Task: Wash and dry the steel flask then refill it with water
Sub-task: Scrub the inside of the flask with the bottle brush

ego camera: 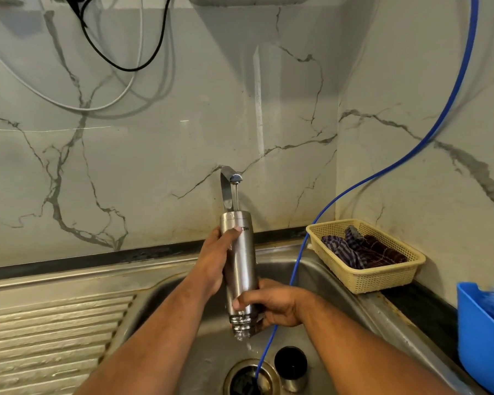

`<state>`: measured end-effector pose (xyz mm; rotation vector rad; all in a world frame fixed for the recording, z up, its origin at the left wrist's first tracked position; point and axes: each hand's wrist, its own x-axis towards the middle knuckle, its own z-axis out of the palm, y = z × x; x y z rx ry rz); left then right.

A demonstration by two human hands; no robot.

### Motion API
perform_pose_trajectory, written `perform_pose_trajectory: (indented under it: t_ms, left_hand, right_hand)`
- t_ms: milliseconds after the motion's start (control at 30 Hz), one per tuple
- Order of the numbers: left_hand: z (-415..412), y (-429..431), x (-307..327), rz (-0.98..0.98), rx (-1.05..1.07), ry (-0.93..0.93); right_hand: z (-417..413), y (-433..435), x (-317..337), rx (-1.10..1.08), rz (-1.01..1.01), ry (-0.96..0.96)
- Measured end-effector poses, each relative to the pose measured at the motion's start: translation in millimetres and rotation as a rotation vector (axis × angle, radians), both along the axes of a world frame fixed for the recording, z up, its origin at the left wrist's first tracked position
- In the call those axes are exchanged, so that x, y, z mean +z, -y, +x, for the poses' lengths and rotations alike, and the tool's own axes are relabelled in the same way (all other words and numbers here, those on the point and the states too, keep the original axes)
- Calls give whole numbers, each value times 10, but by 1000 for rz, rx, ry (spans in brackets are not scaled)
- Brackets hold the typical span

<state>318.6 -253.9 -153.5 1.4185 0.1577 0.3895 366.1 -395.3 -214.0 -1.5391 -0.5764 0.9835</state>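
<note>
I am rinsing the steel flask (241, 269) upside down, my left hand (211, 263) curling round its upper body and my right hand (274, 305) gripping just below. The tap (232, 178) above them is running. Drying and refilling, 2 steps, are still waiting.

Back wall (154, 166) beyond the fingers (250, 300): glossy grey marble-look panels, dark veins branching throughout. Side wall (411, 81) right of the fingers: same finish, meeting the back wall in a vertical corner. Pale vertical glare streak (258, 109) on the back wall above the fingers; soft, even light elsewhere. Black cable (97, 49) and white cable (40, 94) looping down the wall, up and left of the fingers, with faint shadows beside them. Dark strip (97, 259) along the foot of the back wall. Steel sink basin (325, 269) beneath the fingers; ribbed drainboard (54, 323) to their left, with rust-coloured stains at the basin rim. Dark counter (428, 303) to their right, along the side wall.
</note>
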Motion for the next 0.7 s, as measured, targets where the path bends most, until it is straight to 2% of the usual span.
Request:
perform_pose_trajectory:
  t_ms: [200, 367, 467, 567, 633, 700]
  left_hand:
    - [-15, 95, 82, 244, 2, 176]
    - [-21, 23, 137, 62, 134, 279]
    - [-62, -18, 189, -78, 266, 264]
    - [-144, -140, 200, -213, 395, 120]
    - [-246, -261, 135, -276, 417, -106]
    - [-413, -310, 33, -265, 338, -384]
  right_hand:
    - [-3, -34, 32, -234, 32, 137]
    - [28, -25, 36, -440, 38, 282]
    - [33, 29, 78, -554, 77, 335]
    - [65, 25, 154, -701, 281, 289]
    - [93, 5, 237, -817, 449, 229]
    - [122, -12, 319, -892, 607, 136]
